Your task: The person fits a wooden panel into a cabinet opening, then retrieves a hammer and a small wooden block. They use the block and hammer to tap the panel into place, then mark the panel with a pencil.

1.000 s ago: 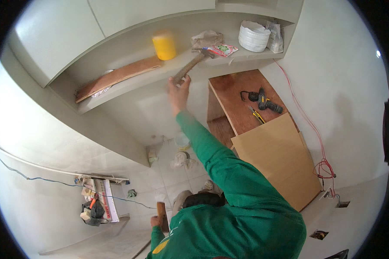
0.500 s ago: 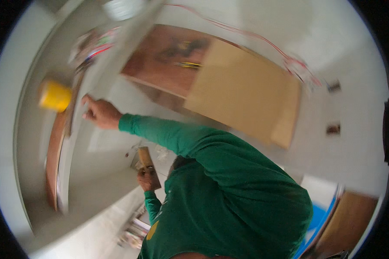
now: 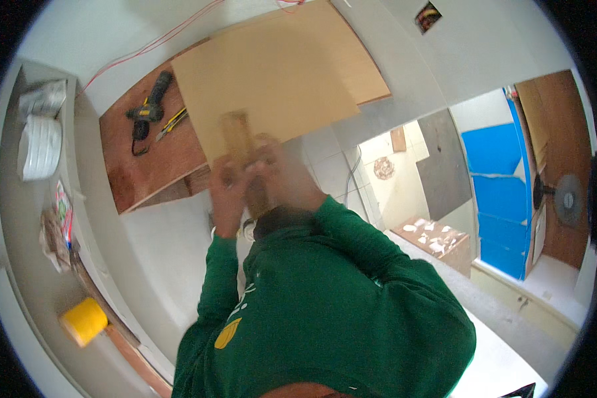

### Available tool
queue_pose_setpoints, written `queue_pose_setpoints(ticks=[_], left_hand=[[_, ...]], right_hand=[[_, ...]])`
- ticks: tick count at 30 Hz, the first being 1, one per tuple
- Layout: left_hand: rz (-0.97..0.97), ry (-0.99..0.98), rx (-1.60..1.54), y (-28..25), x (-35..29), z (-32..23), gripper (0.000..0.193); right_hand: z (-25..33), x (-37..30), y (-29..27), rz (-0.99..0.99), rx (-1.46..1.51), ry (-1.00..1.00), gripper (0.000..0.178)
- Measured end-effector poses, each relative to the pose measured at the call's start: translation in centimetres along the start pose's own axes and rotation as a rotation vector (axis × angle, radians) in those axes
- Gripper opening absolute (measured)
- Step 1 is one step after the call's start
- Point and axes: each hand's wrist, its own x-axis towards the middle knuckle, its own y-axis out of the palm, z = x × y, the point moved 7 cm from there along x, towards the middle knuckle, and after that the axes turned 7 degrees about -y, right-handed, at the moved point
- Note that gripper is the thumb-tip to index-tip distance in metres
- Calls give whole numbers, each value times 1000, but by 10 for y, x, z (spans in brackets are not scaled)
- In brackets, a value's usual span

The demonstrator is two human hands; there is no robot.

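Note:
My left hand and my right hand meet in front of my chest, smeared by motion. Between them is a narrow piece with a tan, wood-like block end and a darker lower part; its exact kind cannot be made out. The left fingers are closed on its side. On the other side the right fingers are bent against it, partly hidden by blur. The tan end overlaps a large brown board behind it in view.
A cordless drill and a yellow-black utility knife lie on a reddish-brown wooden panel. The left shelf holds a yellow roll and white stacked containers. At right are a fan and a box with white scraps.
My right hand has drawn back from the shelf beside the yellow roll and joined my left hand at the wood-like piece. The view has turned, bringing the drill and the right side into sight.

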Motion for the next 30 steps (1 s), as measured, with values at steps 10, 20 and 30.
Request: queue_pose_setpoints(ticks=[10,20,30], left_hand=[[639,237,267,222,19,-77,44],[812,893,409,308,167,-60,30],[1037,1085,419,369,184,-41,30]], right_hand=[[-75,-81,-115,-788,593,333,70],[-137,-154,-115,-1190,1062,289,66],[-127,-178,-86,-1175,85,679,54]])
